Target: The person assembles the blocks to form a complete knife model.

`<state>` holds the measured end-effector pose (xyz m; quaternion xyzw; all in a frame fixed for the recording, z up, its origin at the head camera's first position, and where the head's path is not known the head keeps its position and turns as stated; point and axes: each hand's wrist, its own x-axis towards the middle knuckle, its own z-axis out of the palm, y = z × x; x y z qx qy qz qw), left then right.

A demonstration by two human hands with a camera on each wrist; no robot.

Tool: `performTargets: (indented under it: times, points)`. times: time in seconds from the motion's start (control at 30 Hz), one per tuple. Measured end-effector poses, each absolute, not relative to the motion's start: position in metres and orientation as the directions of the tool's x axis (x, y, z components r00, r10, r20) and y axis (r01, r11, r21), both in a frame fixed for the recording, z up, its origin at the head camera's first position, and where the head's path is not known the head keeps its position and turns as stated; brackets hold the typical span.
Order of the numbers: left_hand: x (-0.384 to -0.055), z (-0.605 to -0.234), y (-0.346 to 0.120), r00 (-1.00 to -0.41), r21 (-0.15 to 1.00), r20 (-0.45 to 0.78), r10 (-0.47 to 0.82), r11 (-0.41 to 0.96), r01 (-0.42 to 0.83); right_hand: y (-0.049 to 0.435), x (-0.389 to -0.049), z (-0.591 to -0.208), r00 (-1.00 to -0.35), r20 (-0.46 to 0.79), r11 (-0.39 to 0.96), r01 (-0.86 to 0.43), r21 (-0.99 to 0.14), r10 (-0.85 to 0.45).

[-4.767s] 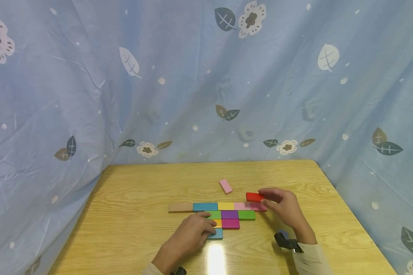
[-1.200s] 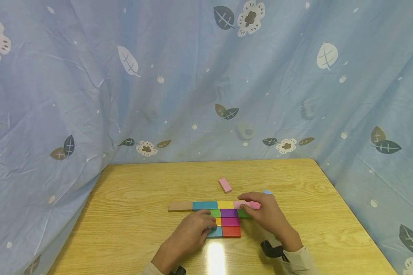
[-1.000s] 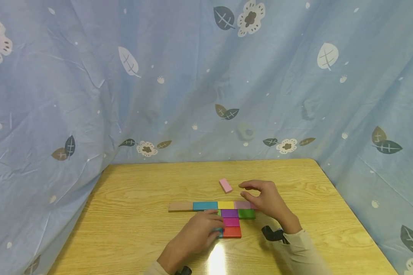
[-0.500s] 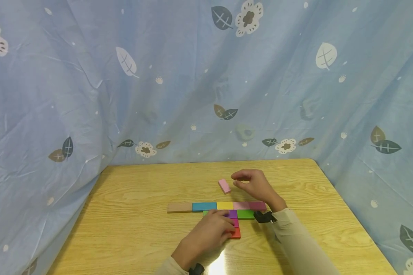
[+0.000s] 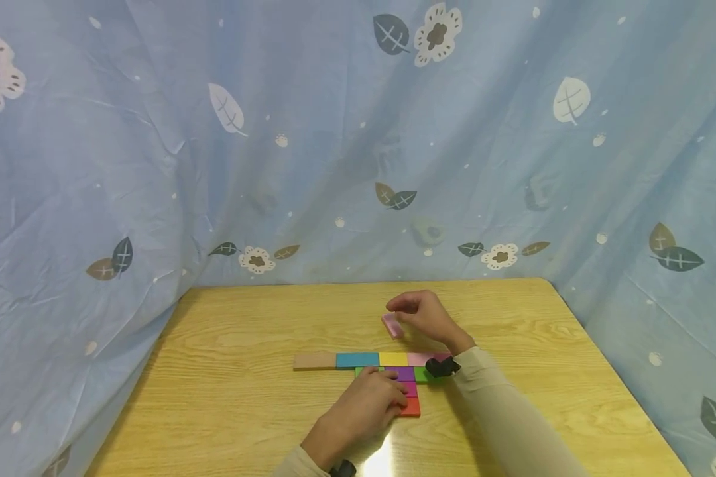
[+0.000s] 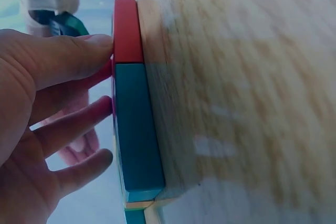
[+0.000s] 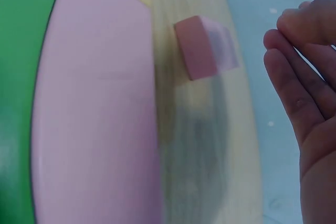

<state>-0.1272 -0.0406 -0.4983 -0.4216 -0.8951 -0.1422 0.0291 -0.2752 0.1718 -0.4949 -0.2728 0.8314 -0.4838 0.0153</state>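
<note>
My left hand (image 5: pixel 366 404) rests over the laid-out blocks. In the left wrist view its thumb touches the red block (image 6: pixel 128 32), and other fingertips lie at the layout's top surface, beside the blue block (image 6: pixel 139 129). From above, the red block (image 5: pixel 412 407) shows at the front right, with magenta (image 5: pixel 412 389) and purple (image 5: pixel 404 374) blocks behind it. My right hand (image 5: pixel 426 317) hovers at the loose pink block (image 5: pixel 390 326), thumb and fingers apart. In the right wrist view a gap separates this hand (image 7: pixel 315 82) from the loose pink block (image 7: pixel 197 48).
The back row runs from a tan block (image 5: pixel 314 361) through blue (image 5: pixel 358 360) and yellow (image 5: pixel 393 359) to a pink one (image 5: pixel 419 359). My right forearm partly hides its right end. A patterned blue curtain (image 5: pixel 334 132) hangs behind the wooden table (image 5: pixel 227 411).
The red block, earlier in my right hand, now lies at the front row's right end. My right hand has moved back and left to the loose pink block; my left hand has shifted right.
</note>
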Motion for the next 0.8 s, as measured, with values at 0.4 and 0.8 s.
performTargets:
  times: [0.4, 0.8]
  points:
    - [-0.128, -0.5, -0.039, -0.657, 0.264, 0.17, 0.734, 0.609, 0.748, 0.18, -0.28, -0.512, -0.889, 0.205, 0.497, -0.405, -0.767, -0.409]
    - [-0.128, -0.5, -0.04, -0.669, 0.287, 0.145, 0.729, 0.616, 0.734, 0.197, -0.277, -0.509, -0.914, 0.208, 0.536, -0.375, -0.756, -0.347]
